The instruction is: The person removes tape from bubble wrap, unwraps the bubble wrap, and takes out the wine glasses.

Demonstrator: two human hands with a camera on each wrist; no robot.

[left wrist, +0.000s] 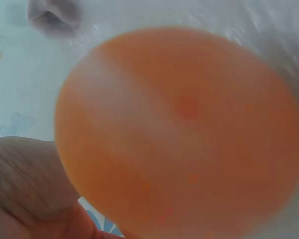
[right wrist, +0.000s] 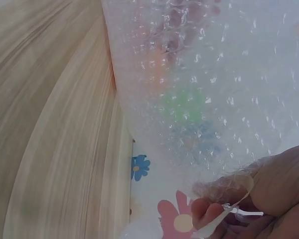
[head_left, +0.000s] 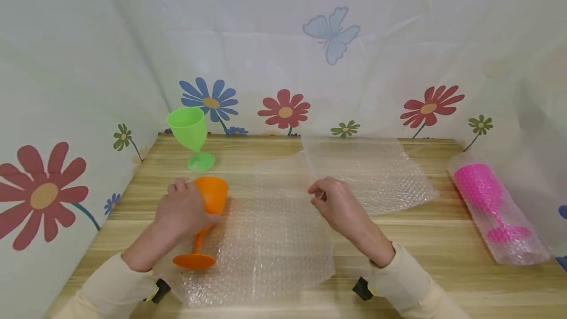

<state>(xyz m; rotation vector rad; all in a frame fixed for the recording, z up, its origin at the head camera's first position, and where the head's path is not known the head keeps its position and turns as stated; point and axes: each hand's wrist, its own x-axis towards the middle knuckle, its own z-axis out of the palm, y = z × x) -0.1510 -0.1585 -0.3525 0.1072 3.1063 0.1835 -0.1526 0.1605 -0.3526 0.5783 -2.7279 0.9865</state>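
My left hand (head_left: 182, 209) grips an orange plastic goblet (head_left: 215, 193) by the side of its bowl. The goblet leans over the left part of a bubble wrap sheet (head_left: 279, 245). In the left wrist view the round orange base (left wrist: 184, 129) faces the camera and covers most of the fingers. My right hand (head_left: 340, 206) pinches the edge of the clear bubble wrap (right wrist: 229, 79). That sheet stretches up from the fingers in the right wrist view, with green and orange colours showing through it.
A green goblet (head_left: 189, 129) stands upright at the back left of the wooden table (head_left: 421, 270). Another bubble wrap sheet (head_left: 381, 181) lies at the back right. On the right side lies a pink goblet (head_left: 480, 186) wrapped in bubble wrap. A flowered curtain (head_left: 266, 53) encloses the table.
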